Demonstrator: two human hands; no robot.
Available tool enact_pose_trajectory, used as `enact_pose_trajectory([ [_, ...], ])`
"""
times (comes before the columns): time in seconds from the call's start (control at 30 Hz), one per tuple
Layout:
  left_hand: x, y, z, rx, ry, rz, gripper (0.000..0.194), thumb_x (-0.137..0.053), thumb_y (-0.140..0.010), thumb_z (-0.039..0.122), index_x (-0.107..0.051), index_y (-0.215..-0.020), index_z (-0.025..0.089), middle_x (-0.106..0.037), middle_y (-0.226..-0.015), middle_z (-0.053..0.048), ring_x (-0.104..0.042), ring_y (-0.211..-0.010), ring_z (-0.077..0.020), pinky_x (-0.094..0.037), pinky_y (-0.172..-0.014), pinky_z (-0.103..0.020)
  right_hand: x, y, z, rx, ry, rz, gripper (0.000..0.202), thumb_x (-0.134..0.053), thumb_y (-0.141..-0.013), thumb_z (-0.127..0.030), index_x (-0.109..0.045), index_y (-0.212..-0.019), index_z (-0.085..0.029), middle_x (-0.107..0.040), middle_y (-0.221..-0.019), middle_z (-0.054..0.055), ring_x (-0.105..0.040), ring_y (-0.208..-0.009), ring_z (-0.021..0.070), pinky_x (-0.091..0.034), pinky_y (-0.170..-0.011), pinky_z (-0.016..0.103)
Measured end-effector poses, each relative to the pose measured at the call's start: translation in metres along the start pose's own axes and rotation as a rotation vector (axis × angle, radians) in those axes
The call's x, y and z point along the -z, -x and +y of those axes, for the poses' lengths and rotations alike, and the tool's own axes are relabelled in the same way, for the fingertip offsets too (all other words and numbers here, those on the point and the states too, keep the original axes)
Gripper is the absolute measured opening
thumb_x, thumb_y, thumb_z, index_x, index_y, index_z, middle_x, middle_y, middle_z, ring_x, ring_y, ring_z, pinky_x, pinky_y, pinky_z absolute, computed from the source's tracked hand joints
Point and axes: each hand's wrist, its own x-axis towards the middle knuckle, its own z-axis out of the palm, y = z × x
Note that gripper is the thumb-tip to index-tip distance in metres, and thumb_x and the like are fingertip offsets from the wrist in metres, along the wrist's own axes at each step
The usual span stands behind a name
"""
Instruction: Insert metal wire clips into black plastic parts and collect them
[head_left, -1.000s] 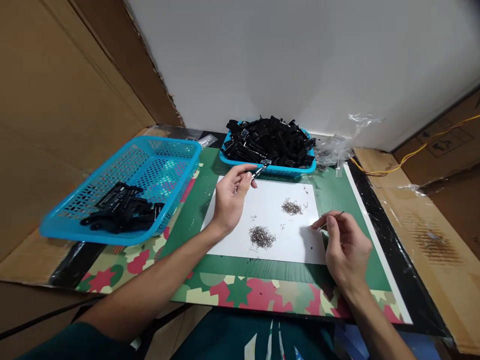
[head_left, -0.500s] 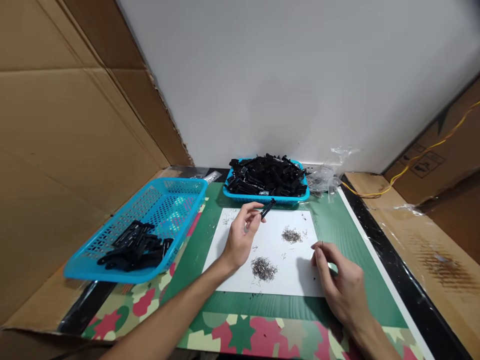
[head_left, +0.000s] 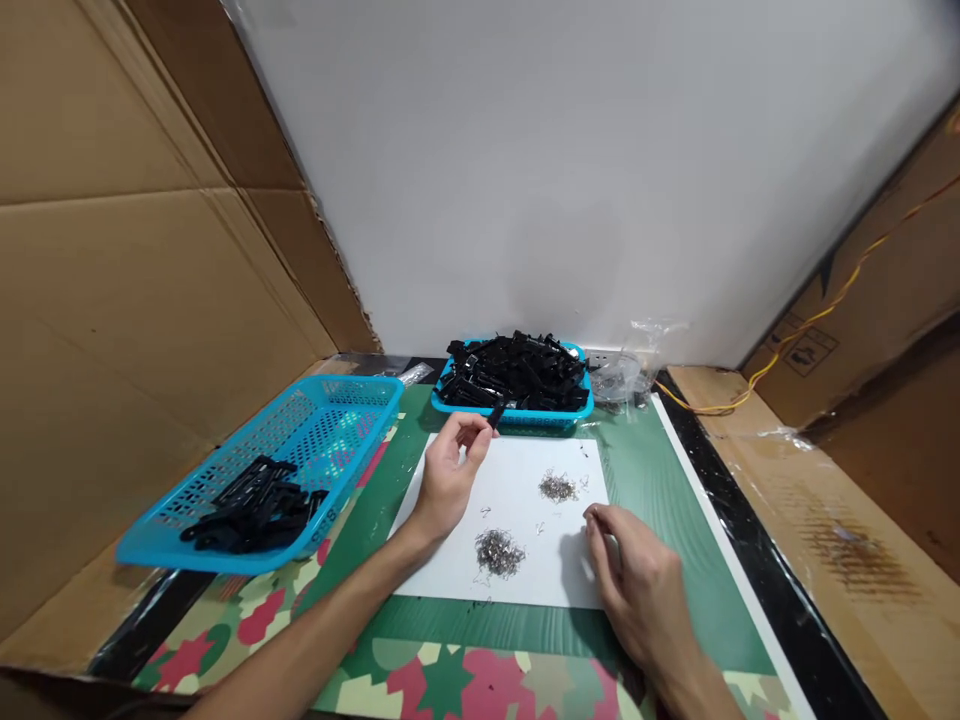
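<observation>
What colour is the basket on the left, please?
The left basket is blue, clearest in the head view.

- Cardboard box [head_left: 892, 300], to your right: framed dark pictograms [head_left: 801, 346] printed on its side; you can read no words there.
- Blue basket [head_left: 210, 562], to your left: characters [head_left: 325, 521] on its right wall, too small to read.
</observation>
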Motion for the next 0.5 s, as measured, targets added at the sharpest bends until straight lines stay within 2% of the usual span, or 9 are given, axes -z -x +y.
enact_pose_trajectory([
  [0.1,0.004,-0.029,0.016,-0.106,-0.064,0.133,0.032,-0.076,-0.092,0.037,-0.061,-0.115,0.021,-0.067,-0.101,-0.004,-0.062,-0.086,-0.0154,-0.048,-0.076,-0.028,-0.001,0.002,-0.001,0.019,-0.021,0.015,0.02,-0.047,-0.107,-0.022,-0.066,-0.104,-0.021,-0.076,-0.091,0.007,-0.075,-0.077,0.0213,-0.054,-0.066,0.029],
  [0.17,0.012,-0.055,0.024,-0.123,-0.111,0.138,0.043,-0.078,-0.09,0.037,-0.061,-0.127,0.02,-0.073,-0.102,-0.005,-0.062,-0.081,-0.0146,-0.045,-0.071,-0.028,-0.003,0.003,0.0,0.032,-0.032,0.017,0.021,-0.047,-0.107,-0.023,-0.067,-0.103,-0.021,-0.076,-0.089,0.007,-0.074,-0.075,0.0213,-0.054,-0.064,0.028],
  [0.27,0.032,-0.1,0.028,-0.122,-0.255,0.123,0.038,-0.072,-0.093,0.045,-0.07,-0.116,0.016,-0.077,-0.111,-0.011,-0.068,-0.094,-0.0196,-0.048,-0.075,-0.029,-0.009,0.007,0.003,0.051,-0.033,0.019,0.023,-0.045,-0.108,-0.026,-0.067,-0.103,-0.021,-0.074,-0.085,0.006,-0.073,-0.07,0.0205,-0.052,-0.061,0.028],
  [0.33,0.047,-0.131,0.026,-0.094,-0.378,-0.025,0.044,-0.059,-0.098,0.05,-0.068,-0.124,0.015,-0.076,-0.121,-0.014,-0.069,-0.104,-0.022,-0.051,-0.085,-0.032,-0.015,0.009,0.007,0.061,-0.029,0.038,0.025,-0.043,-0.109,-0.028,-0.066,-0.102,-0.021,-0.073,-0.084,0.006,-0.072,-0.07,0.0202,-0.051,-0.06,0.027],
  [0.37,0.053,-0.146,0.024,-0.079,-0.405,-0.096,0.045,-0.056,-0.098,0.05,-0.069,-0.122,0.014,-0.077,-0.118,-0.014,-0.07,-0.103,-0.0224,-0.052,-0.086,-0.033,-0.018,0.01,0.008,0.063,-0.029,0.04,0.026,-0.043,-0.109,-0.029,-0.067,-0.103,-0.021,-0.073,-0.084,0.007,-0.073,-0.07,0.0202,-0.052,-0.061,0.027],
  [0.5,0.068,-0.195,0.011,-0.006,-0.503,-0.397,0.042,-0.065,-0.089,0.053,-0.077,-0.092,0.014,-0.08,-0.09,-0.01,-0.07,-0.079,-0.0217,-0.053,-0.076,-0.032,-0.026,0.014,0.014,0.044,-0.06,0.044,0.03,-0.04,-0.11,-0.032,-0.068,-0.102,-0.022,-0.074,-0.084,0.007,-0.073,-0.07,0.0194,-0.052,-0.062,0.025],
])
